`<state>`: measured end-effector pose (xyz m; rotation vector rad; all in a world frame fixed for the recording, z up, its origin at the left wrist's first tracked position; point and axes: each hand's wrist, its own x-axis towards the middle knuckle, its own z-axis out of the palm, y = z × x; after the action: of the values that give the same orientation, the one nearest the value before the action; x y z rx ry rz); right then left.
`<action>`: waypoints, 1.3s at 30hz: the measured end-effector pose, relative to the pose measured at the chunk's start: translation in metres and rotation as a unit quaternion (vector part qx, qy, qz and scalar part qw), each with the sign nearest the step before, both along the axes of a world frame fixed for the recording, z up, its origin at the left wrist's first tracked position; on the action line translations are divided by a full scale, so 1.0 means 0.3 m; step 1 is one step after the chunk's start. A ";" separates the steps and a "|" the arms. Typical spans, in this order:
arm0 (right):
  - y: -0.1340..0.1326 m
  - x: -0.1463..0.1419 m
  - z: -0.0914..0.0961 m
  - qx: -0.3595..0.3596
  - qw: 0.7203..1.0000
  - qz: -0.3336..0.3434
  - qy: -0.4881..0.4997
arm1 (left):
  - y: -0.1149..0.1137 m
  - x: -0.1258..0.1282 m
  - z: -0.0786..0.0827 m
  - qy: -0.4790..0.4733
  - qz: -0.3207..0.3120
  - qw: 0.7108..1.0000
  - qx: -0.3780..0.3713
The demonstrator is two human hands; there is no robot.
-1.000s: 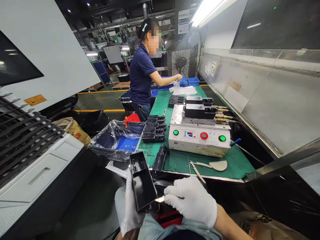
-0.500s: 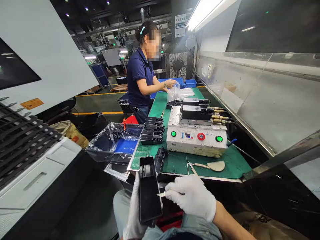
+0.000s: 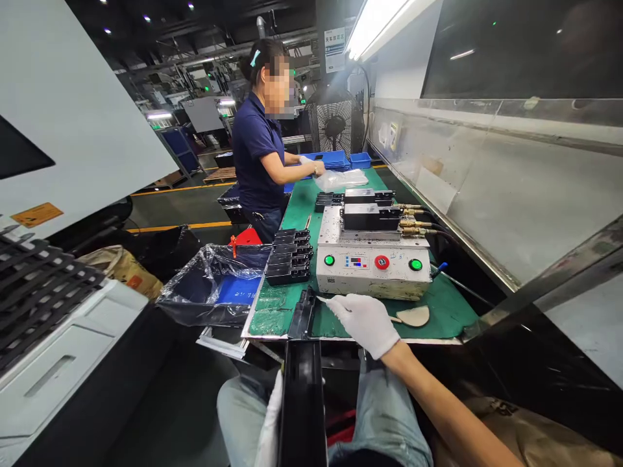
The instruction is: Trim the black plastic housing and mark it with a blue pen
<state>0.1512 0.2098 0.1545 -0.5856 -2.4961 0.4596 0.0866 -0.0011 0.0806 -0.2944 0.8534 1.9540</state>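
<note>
Left grip: white cotton glove, closed on the side of a black plastic housing, with the fingers mostly hidden by it.

Right grip: white cotton glove, closed in a pinch on a small steel blade, raised just above the green mat.

Housing position: upright, in the left grip, off the tabletop and over pale denim jeans, with its lower end cut off by the frame.

Blade position: pointing left, tip just beside a second black housing lying on the mat; contact impossible to tell.

Tabletop: green mat with a metal front edge, carrying a row of stacked black housings behind the loose one.

Machine: white bench unit on the mat, with green and red buttons, a small digital display, two black blocks on top and brass hose fittings at the far side.

Nearby: tan pad in front of the machine, partly behind the right grip; plastic-lined bin left of the tabletop.

Far end: co-worker in a navy polo shirt, both hands at a transparent plastic bag, with blue crates and a standing fan behind.
</note>
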 end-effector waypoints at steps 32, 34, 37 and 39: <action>-0.316 0.008 -0.062 -0.309 0.931 0.090 0.171 | 0.009 -0.035 -0.048 0.492 0.158 0.788 -0.335; -0.320 0.010 -0.057 -0.329 0.921 0.095 0.184 | -0.009 -0.046 -0.084 0.477 0.161 0.788 -0.355; -0.330 0.010 -0.052 -0.358 0.908 0.096 0.197 | -0.031 -0.048 -0.113 0.458 0.151 0.807 -0.342; -0.337 0.008 -0.064 -0.384 0.897 0.092 0.200 | -0.039 -0.046 -0.110 0.445 0.154 0.817 -0.332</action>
<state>0.1536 0.1086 0.1353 -0.4657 -1.9162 1.5084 0.0727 -0.0127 0.0475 0.1390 2.2376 1.9964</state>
